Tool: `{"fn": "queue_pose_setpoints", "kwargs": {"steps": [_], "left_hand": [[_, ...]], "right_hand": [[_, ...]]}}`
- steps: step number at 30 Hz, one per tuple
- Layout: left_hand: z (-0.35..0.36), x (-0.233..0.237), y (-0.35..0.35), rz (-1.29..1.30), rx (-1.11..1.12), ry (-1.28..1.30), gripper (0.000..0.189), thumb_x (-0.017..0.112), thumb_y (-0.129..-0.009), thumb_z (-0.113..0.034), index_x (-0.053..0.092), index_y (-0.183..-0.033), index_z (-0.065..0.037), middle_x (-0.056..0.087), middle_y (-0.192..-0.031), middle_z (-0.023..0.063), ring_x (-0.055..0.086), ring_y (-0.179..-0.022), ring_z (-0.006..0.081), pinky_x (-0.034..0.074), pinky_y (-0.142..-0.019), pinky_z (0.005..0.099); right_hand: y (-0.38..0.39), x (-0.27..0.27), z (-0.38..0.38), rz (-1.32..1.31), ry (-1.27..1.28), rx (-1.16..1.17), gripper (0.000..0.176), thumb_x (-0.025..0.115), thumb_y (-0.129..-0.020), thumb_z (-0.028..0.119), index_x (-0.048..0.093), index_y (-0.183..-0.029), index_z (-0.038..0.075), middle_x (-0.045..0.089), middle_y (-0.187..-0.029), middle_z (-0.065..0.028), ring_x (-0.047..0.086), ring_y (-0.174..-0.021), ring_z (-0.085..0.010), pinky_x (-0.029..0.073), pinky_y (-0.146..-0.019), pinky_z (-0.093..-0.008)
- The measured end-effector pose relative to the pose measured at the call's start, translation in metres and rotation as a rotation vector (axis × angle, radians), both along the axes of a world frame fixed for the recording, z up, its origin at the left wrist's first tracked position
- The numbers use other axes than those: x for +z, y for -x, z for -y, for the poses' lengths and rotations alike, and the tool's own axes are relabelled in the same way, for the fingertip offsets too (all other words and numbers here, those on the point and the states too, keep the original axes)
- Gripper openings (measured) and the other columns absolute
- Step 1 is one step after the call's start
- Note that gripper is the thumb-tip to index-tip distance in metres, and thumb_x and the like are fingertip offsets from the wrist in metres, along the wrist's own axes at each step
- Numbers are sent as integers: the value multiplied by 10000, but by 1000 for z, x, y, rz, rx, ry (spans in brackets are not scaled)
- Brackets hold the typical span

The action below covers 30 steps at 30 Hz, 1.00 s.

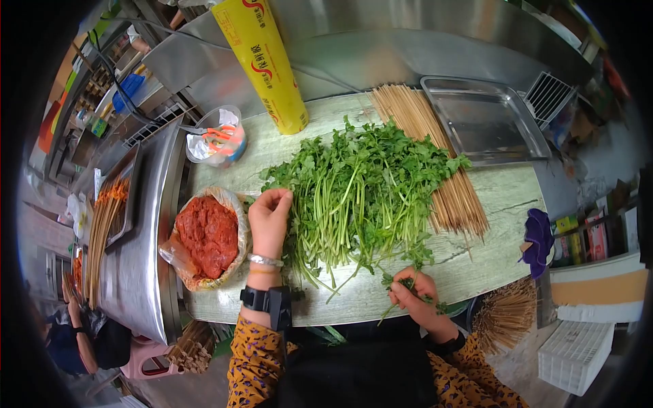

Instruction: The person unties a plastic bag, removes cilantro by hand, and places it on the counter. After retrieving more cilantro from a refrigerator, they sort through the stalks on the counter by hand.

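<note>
A wide heap of cilantro (360, 190), leaves away from me and stems toward me, covers the middle of the table. At its left edge is my left hand (269, 221), thumb and fingers pinched together; whether anything is between them is hidden. My right hand (418, 299), close to the table's front edge, is closed on a few cilantro sprigs (408, 282), whose leaves and thin stems stick out around the fingers. Just left of my left hand stands a plastic-lined bowl of red marinated meat (209, 234).
Bamboo skewers (442, 170) lie right of the heap, beside a metal tray (479, 119). A yellow cling film box (265, 68) and a tub with orange-handled scissors (221, 136) stand at the back. A purple cloth (537, 241) hangs at right. Another person's arm (81, 333) is at far left.
</note>
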<state>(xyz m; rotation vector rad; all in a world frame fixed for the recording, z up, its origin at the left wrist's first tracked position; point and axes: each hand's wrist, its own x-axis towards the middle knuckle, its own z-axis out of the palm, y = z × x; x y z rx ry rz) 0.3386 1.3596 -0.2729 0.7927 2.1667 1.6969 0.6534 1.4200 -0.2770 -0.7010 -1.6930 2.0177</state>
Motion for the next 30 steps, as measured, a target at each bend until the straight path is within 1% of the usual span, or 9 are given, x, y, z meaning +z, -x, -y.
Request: {"fn": "queue_pose_setpoints", "kwargs": {"steps": [2, 6, 11, 13, 19, 24, 27, 29, 30], "left_hand": [[11, 17, -10, 280, -29, -136, 117, 664, -898, -132, 669, -946, -26, 601, -729, -56, 432, -548, 24, 318, -495, 171], [29, 36, -14, 526, -156, -291, 127, 623, -926, -146, 645, -994, -41, 640, -821, -16, 363, -523, 20, 255, -448, 178], [45, 61, -35, 624, -248, -335, 137, 560, -956, -127, 626, -1040, -41, 669, -886, 53, 375, -518, 24, 274, -448, 177], [53, 62, -53, 601, -399, -282, 139, 556, -956, -124, 625, -1047, -45, 678, -894, 66, 374, -511, 26, 286, -450, 174], [65, 34, -114, 472, -727, 62, 73, 646, -904, -101, 644, -940, -37, 696, -801, 10, 469, -581, -9, 369, -507, 162], [68, 35, -118, 504, -784, 92, 74, 647, -907, -87, 647, -939, -21, 678, -814, -10, 540, -654, 13, 424, -572, 171], [72, 30, -94, -153, -366, 32, 110, 660, -874, -49, 671, -982, -30, 645, -885, 25, 555, -681, 63, 448, -596, 208], [69, 32, -76, -373, -180, 10, 138, 680, -827, -44, 674, -964, -29, 635, -836, 95, 588, -630, 168, 477, -581, 261], [67, 33, -70, -370, -185, 15, 138, 680, -827, -44, 674, -964, -29, 635, -836, 95, 588, -630, 168, 477, -581, 261]], "right_hand": [[0, 0, 0, 5, 0, 14, 112, 581, -950, 136, 545, -904, 40, 576, -702, 7, 489, -591, -38, 390, -527, -210], [1, -4, 1, -47, -8, 8, 120, 572, -956, 147, 546, -910, 39, 581, -708, 2, 493, -598, -39, 395, -529, -208], [2, -9, 1, -67, 17, 2, 114, 567, -954, 139, 546, -936, 29, 605, -730, -50, 538, -611, -73, 428, -538, -217], [5, -6, 0, -39, 75, 8, 107, 570, -950, 134, 553, -956, 29, 609, -759, -50, 550, -636, -82, 439, -551, -219], [28, 6, 15, -71, 176, 22, 180, 615, -932, 187, 581, -1016, 31, 616, -827, -34, 538, -667, -65, 448, -587, -223], [30, 4, 15, -20, 196, -71, 180, 681, -893, 172, 570, -991, 69, 593, -823, -13, 556, -659, -89, 455, -581, -235], [20, -6, 11, -28, 244, -148, 174, 674, -897, 158, 563, -997, 70, 591, -834, -13, 565, -668, -104, 460, -572, -242], [17, -9, 10, -28, 248, -189, 167, 670, -900, 156, 562, -993, 70, 586, -823, -13, 568, -679, -103, 463, -571, -245], [16, -10, 10, -21, 210, -186, 169, 674, -900, 183, 567, -972, 73, 583, -796, -9, 554, -657, -93, 456, -575, -241]]}}
